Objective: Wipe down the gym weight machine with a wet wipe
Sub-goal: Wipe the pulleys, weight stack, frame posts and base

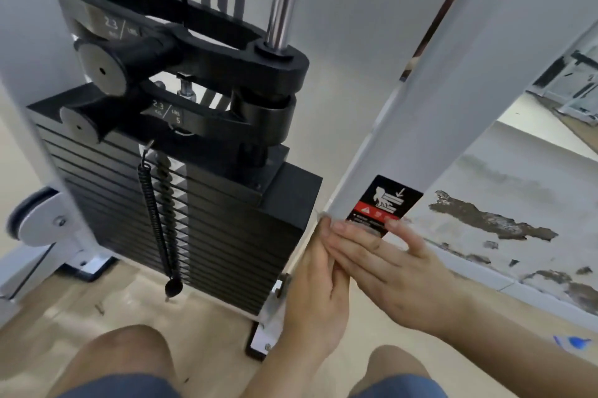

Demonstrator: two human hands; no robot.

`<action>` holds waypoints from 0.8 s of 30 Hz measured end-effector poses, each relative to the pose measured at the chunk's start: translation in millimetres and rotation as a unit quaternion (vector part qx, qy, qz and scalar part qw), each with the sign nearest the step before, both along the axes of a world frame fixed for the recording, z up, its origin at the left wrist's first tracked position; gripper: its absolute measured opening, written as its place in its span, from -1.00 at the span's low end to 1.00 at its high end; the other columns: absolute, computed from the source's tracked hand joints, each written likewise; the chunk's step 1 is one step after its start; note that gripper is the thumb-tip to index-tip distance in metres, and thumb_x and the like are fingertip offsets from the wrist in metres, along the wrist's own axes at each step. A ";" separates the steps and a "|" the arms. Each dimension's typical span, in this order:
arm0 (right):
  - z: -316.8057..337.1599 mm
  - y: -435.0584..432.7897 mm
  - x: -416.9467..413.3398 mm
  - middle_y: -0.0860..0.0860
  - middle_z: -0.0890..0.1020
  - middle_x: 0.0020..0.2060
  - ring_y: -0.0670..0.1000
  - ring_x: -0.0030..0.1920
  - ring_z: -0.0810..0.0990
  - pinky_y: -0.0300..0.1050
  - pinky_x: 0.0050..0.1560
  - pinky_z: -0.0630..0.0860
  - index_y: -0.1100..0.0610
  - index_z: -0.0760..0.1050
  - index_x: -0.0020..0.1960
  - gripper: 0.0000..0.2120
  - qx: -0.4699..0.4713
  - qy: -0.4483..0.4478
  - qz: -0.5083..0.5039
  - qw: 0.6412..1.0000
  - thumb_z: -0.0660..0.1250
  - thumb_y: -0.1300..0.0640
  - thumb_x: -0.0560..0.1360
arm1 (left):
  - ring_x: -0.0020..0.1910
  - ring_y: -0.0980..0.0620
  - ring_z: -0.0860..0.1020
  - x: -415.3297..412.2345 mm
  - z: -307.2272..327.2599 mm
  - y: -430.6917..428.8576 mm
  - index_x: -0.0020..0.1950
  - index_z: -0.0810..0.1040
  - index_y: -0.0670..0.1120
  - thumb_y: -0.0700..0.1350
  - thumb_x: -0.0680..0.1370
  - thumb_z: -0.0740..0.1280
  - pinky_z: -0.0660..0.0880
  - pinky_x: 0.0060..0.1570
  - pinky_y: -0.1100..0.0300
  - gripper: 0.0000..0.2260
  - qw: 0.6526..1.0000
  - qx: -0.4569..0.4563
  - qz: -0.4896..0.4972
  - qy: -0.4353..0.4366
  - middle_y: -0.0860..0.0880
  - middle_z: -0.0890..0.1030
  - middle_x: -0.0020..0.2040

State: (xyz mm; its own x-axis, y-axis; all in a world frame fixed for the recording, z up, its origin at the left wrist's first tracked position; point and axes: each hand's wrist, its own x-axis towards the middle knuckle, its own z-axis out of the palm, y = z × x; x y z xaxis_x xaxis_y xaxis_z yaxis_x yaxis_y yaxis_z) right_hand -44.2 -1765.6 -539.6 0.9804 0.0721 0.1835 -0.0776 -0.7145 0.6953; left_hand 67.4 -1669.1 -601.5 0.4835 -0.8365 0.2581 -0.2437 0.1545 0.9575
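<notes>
Two labels — "2.3 KG" weight (pixel 194 120), warning sticker (pixel 385 203); right hand (pixel 398 271) fingers flat on post (pixel 437 106), left hand (pixel 310 287) fingers unclear.

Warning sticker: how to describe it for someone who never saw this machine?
Find the black weight stack. Right of it a white frame post slants down; the warning sticker sits at its lower end, just above the right hand. Only this label has a red band under a white pictogram.
</notes>
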 end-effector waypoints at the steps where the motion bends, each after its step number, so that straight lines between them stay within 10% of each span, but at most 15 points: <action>1: -9.0 0.7 -1.5 0.02 0.36 0.48 0.00 0.51 0.26 0.06 0.52 -0.06 0.17 0.42 0.44 -0.55 0.010 0.028 0.003 1.000 0.07 0.19 0.58 | 0.40 0.44 0.21 -1.2 -12.9 5.0 0.56 0.01 0.13 -0.12 0.66 0.15 0.25 0.40 0.34 -0.47 0.999 0.036 0.016 -0.033 0.24 0.22 0.51; 5: -23.0 0.1 1.0 0.04 0.40 0.45 0.01 0.50 0.28 0.01 0.48 0.07 0.17 0.49 0.37 -0.60 0.023 0.060 0.023 0.998 0.04 0.21 0.62 | 0.31 -0.02 0.48 -9.0 -33.7 15.6 0.59 0.07 -0.06 -0.01 0.65 0.02 0.44 0.24 0.11 -0.50 0.970 0.165 0.058 -0.168 -0.04 0.41 0.45; 8: -24.0 -0.6 3.6 0.10 0.43 0.43 0.08 0.50 0.29 0.04 0.45 0.09 0.22 0.48 0.37 -0.62 0.003 0.057 0.037 0.998 0.11 0.20 0.61 | 0.11 -0.09 0.63 -15.2 -30.6 18.1 0.50 0.31 -0.19 0.06 0.57 -0.01 0.56 0.01 0.12 -0.44 0.955 0.190 0.077 -0.216 -0.12 0.57 0.29; 12: -21.6 -3.5 4.7 0.13 0.47 0.39 0.12 0.45 0.37 0.02 0.32 0.25 0.23 0.49 0.33 -0.66 0.002 0.066 0.077 0.995 0.11 0.23 0.62 | 0.02 -0.11 0.65 3.4 -26.9 16.1 0.55 0.15 -0.14 0.16 0.57 -0.16 0.52 -0.06 0.07 -0.38 0.918 0.245 0.050 -0.307 -0.09 0.59 0.25; 17: -15.4 -10.4 2.1 0.05 0.59 0.07 0.07 -0.03 0.46 -0.06 -0.12 0.35 0.18 0.53 0.13 -0.83 0.076 -0.055 0.147 0.985 0.20 0.25 0.62 | -0.19 -0.16 0.64 41.9 -16.0 8.2 0.25 0.34 -0.18 0.11 0.64 0.19 0.37 -0.34 0.09 -0.63 0.833 0.242 -0.030 -0.496 -0.12 0.60 -0.10; 20: -28.5 -4.3 -3.4 0.08 0.56 -0.02 0.08 -0.23 0.42 -0.03 -0.31 0.40 0.27 0.55 0.15 -0.79 0.134 -0.102 0.108 0.980 0.18 0.33 0.61 | -0.63 -0.04 0.47 58.2 -31.4 16.4 -0.10 0.49 -0.13 0.04 0.28 0.59 0.19 -0.62 0.30 -0.59 0.843 0.145 -0.032 -0.517 -0.03 0.40 -0.50; 24: -74.0 10.2 4.8 0.14 0.64 -0.03 0.14 -0.36 0.54 0.01 -0.43 0.51 0.30 0.64 0.11 -0.75 0.183 -0.206 0.012 0.961 0.35 0.44 0.46 | -0.34 -0.01 0.59 69.2 -62.7 26.3 0.18 0.39 -0.06 0.03 0.51 0.14 0.50 -0.44 0.11 -0.70 0.929 0.053 -0.056 -0.361 0.01 0.62 -0.09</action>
